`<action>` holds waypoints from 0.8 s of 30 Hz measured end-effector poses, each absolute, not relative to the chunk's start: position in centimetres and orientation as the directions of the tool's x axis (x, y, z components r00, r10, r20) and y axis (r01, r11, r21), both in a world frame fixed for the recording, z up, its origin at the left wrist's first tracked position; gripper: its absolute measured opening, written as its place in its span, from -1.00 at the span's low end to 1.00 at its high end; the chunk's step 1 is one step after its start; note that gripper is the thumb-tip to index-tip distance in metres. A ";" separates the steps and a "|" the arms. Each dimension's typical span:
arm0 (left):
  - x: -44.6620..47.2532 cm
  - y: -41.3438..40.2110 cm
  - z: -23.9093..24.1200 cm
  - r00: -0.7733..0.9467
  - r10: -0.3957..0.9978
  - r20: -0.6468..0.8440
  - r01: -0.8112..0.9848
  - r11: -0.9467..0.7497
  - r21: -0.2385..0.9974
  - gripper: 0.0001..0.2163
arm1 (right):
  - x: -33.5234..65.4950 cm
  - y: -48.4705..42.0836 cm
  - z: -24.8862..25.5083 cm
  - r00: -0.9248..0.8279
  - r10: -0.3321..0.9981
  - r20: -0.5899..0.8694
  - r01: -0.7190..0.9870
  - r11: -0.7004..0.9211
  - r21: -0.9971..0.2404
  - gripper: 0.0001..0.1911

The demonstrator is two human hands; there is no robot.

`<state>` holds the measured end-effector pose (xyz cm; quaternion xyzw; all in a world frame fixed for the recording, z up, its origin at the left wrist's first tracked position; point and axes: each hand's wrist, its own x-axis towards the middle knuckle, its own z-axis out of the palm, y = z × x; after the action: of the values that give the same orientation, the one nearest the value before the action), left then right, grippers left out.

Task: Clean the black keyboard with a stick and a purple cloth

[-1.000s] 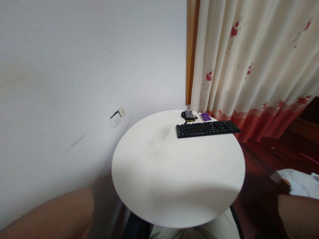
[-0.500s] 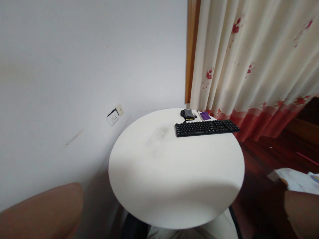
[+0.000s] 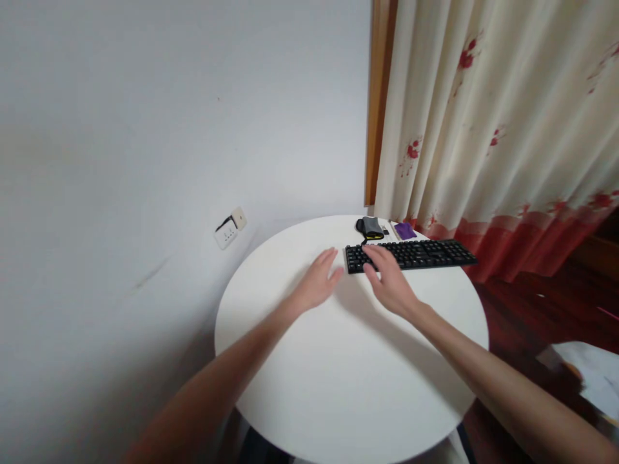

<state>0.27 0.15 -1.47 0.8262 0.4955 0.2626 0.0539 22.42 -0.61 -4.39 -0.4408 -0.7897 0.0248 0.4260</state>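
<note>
A black keyboard point(image 3: 430, 254) lies toward the back right of the white round table point(image 3: 338, 380). My left hand point(image 3: 316, 281) is over the tabletop, just left of the keyboard's left end, its fingers stretched out and thumb apart. It holds nothing. My right hand point(image 3: 387, 277) reaches across the keyboard's front left part, fingers extended and thumb spread, also holding nothing. Whether its fingertips touch the keys I cannot tell. Behind the keyboard lie a grey and black pouch-like item point(image 3: 371, 227) with a yellow edge and a small purple cloth-like piece point(image 3: 405, 231).
A white wall point(image 3: 159, 129) with a power socket point(image 3: 225, 234) runs along the left. Cream and red curtains point(image 3: 435, 129) hang behind the table at the right. Below right, white paper-like things point(image 3: 587, 370) lie beside the table over the dark red floor point(image 3: 522, 316).
Both arms have come forward from the lower corners over the table. My hands are now in sight near the keyboard's left end. The view has shifted slightly; the keyboard stays put.
</note>
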 end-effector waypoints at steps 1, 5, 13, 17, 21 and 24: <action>0.5 0.3 -3.2 0.383 0.867 0.318 0.822 -0.477 0.312 -0.50 | 21.9 -0.6 -5.5 -0.287 0.739 0.610 0.697 0.598 -0.395 -0.51; 1.0 0.4 -9.4 0.361 0.917 0.171 0.902 -0.390 0.184 -0.46 | 20.2 -1.2 -10.5 -0.453 0.824 0.342 0.780 0.551 -0.295 -0.44; 1.6 3.3 -11.2 0.320 0.925 0.204 0.874 -0.372 0.313 -0.40 | 24.9 3.0 -9.7 -0.239 0.842 0.484 0.821 0.442 -0.362 -0.49; 4.3 8.1 -10.4 0.220 0.940 0.262 0.783 -0.331 0.528 -0.42 | 34.5 9.4 -7.5 0.287 0.808 0.514 0.911 -0.066 -0.406 -0.47; 7.0 12.3 -9.6 0.091 0.958 0.273 0.714 -0.254 0.652 -0.51 | 42.5 13.2 -7.1 0.527 0.809 0.260 0.813 -0.391 -0.432 -0.44; 7.8 13.6 -9.5 0.141 0.940 0.311 0.723 -0.312 0.617 -0.58 | 44.6 14.0 -7.8 0.522 0.833 0.185 0.802 -0.404 -0.441 -0.45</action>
<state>7.84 13.64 -9.47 0.7377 0.5634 0.3348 0.1621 44.55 13.99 -7.77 -0.8372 -0.4880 0.0319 0.2447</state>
